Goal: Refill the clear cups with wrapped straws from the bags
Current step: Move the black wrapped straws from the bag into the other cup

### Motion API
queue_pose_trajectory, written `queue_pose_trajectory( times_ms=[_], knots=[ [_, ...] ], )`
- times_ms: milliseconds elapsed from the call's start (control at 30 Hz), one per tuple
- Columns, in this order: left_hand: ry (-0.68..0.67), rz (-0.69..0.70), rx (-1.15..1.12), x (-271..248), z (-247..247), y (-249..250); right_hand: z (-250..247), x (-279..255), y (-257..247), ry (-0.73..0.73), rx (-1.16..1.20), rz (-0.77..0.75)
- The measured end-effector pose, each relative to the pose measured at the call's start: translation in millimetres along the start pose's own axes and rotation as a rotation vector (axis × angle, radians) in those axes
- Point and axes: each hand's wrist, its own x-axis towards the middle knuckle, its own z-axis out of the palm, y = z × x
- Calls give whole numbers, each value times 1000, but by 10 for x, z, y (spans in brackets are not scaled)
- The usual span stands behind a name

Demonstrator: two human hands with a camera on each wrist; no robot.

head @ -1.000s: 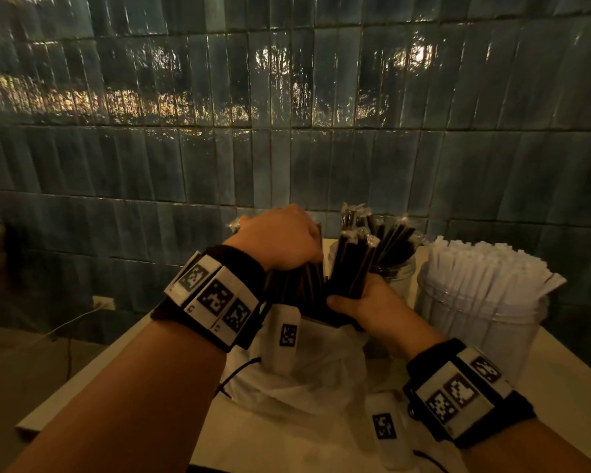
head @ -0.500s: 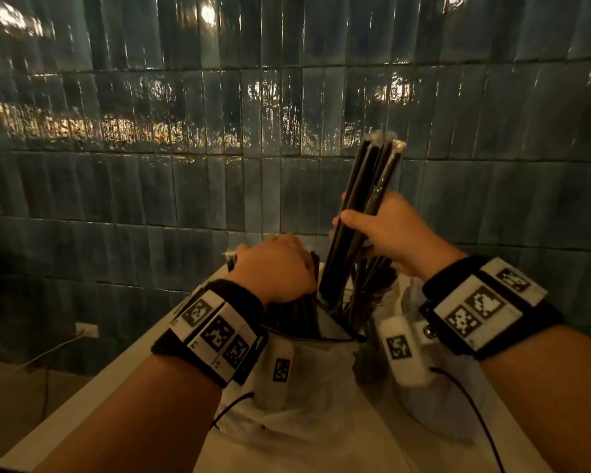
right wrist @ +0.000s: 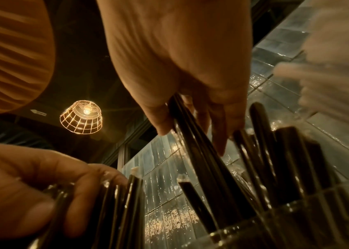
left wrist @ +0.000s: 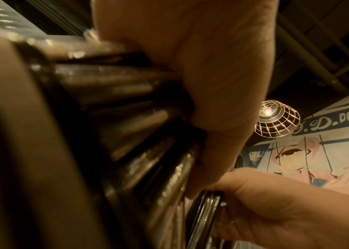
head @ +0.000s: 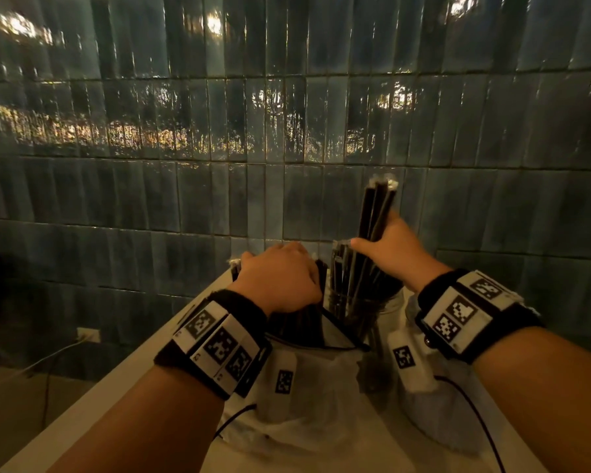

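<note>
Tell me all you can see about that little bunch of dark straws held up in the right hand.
The bunch of dark straws is a few long, thin black sticks in glossy clear wrappers with crimped tops. The right hand grips it midway, near upright, lower ends down among the straws already standing in the clear cup.

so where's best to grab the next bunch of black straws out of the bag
Probably at the upper ends of the black straws, from above. They stand upright in the white bag, lower parts hidden inside; the left hand already holds their tops bunched, beside the clear cup.
</note>
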Motion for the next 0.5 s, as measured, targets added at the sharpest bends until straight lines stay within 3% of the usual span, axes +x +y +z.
queue_pose_trajectory(
  times_ms=[200,500],
  knots=[
    [-11,0,2,0,-5,-13,-39,51,43,87,59,-1],
    [4,14,2,-21,-3,-18,2,-41,-114,271,165,-278]
  ],
)
